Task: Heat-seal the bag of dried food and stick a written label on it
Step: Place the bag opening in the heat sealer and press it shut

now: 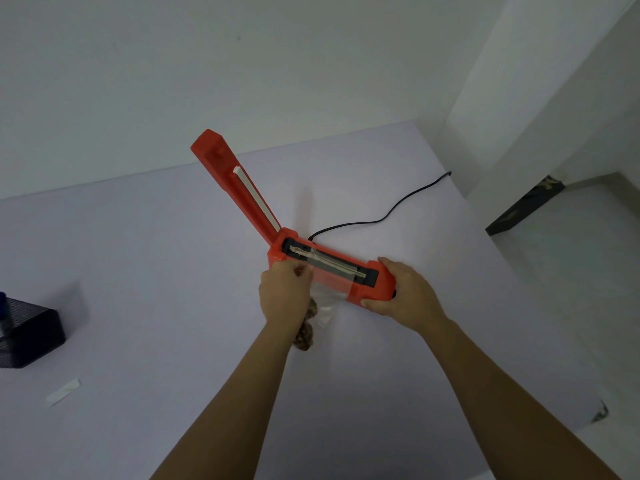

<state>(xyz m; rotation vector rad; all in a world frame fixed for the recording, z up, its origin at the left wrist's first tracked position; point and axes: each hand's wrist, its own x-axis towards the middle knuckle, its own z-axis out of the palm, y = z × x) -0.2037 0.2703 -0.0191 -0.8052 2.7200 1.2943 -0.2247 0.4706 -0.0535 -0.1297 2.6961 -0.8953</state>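
An orange heat sealer (363, 289) sits mid-table with its lever arm (239, 183) raised up to the left. A clear bag (329, 292) of brown dried food (306, 332) lies with its mouth across the sealer's strip. My left hand (285, 294) pinches the bag's left edge at the sealer's near side. My right hand (407, 289) grips the right end of the sealer's base. A white label strip (64, 392) lies flat at the left near edge of the table.
A black mesh pen holder (27, 332) stands at the left edge with a blue pen in it. The sealer's black cord (388, 213) runs back right toward the wall. The white table (138, 254) ends at the right, beside a dark ledge (523, 206).
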